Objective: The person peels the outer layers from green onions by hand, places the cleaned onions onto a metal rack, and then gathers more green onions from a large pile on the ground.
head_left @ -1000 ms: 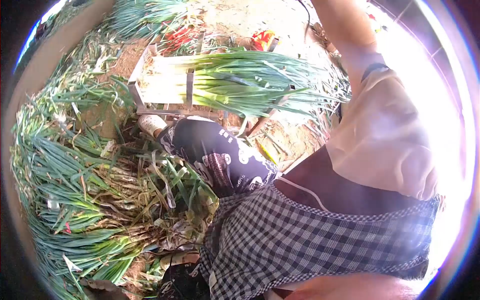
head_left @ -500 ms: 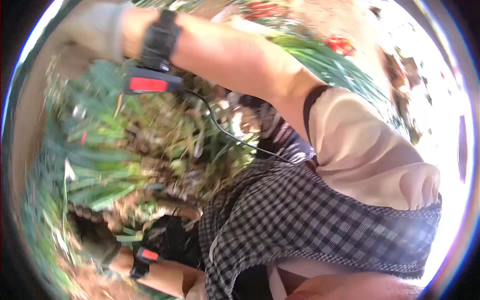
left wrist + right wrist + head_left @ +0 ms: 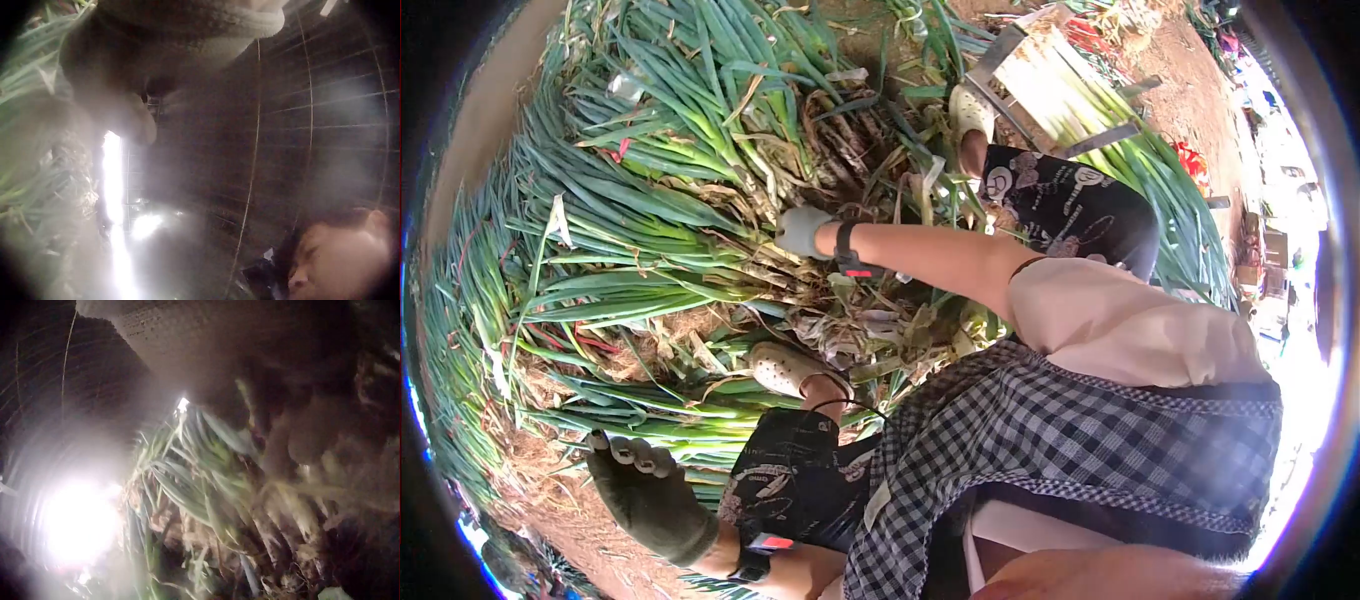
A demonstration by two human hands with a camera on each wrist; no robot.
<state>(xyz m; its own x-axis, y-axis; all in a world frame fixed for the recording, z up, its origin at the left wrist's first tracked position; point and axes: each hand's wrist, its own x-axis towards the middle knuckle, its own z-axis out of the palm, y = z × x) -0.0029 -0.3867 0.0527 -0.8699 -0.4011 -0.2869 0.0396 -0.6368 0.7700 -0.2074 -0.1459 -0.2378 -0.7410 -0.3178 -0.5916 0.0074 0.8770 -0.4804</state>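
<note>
Green onions with long leaves and soil-brown root ends lie in a thick heap before the person. My right hand, in a light grey glove, grips some at the lower stalks; its fingertips are mostly hidden in the head view. From the right wrist, gloved fingers overlap the pale, dirty stems. Off to the lower left of the head view, my left hand hangs in a dark, stained glove, fingers loosely bent and nothing in them. Its glove also shows in the left wrist view.
Beside the right knee stands a metal frame holding cleaned green onions. Clog-style shoes rest among the stalks. Peeled leaves and husks cover the ground between the legs. A red bundle lies beyond the frame.
The view has swung from the frame toward the heap. My right arm has come across and down to the stalks, and my left hand has come into full view.
</note>
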